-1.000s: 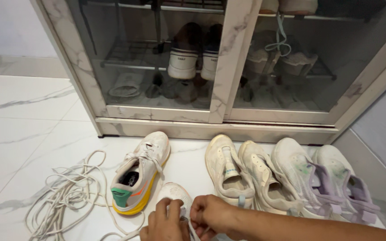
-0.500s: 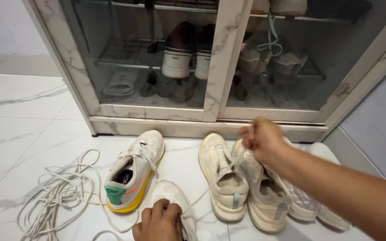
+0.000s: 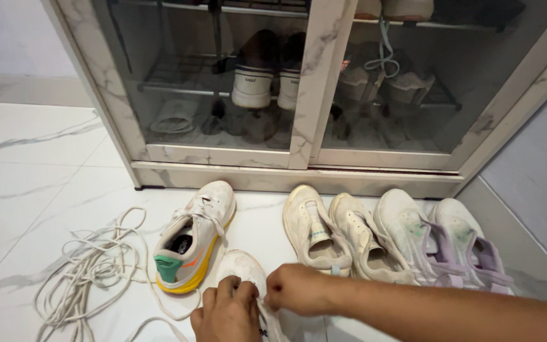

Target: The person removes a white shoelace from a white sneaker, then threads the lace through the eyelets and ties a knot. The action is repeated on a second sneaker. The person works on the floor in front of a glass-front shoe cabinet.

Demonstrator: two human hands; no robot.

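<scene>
My left hand (image 3: 226,311) presses down on a white sneaker (image 3: 243,269) at the bottom edge of the view. Beside it my right hand (image 3: 294,289) pinches that sneaker's white lace close to the shoe. The lace itself is mostly hidden between the two hands. Its mate, a white sneaker with a yellow sole and green heel tab (image 3: 194,237), lies laced just to the left.
A tangle of loose white laces (image 3: 90,272) lies on the marble floor at the left. A cream pair (image 3: 327,234) and a white-and-lilac pair (image 3: 441,244) stand in a row before a glass-door shoe cabinet (image 3: 314,82) holding more shoes.
My right hand had drawn the lace up and out to the right; it has now come back down next to my left hand at the sneaker. The left hand stayed put.
</scene>
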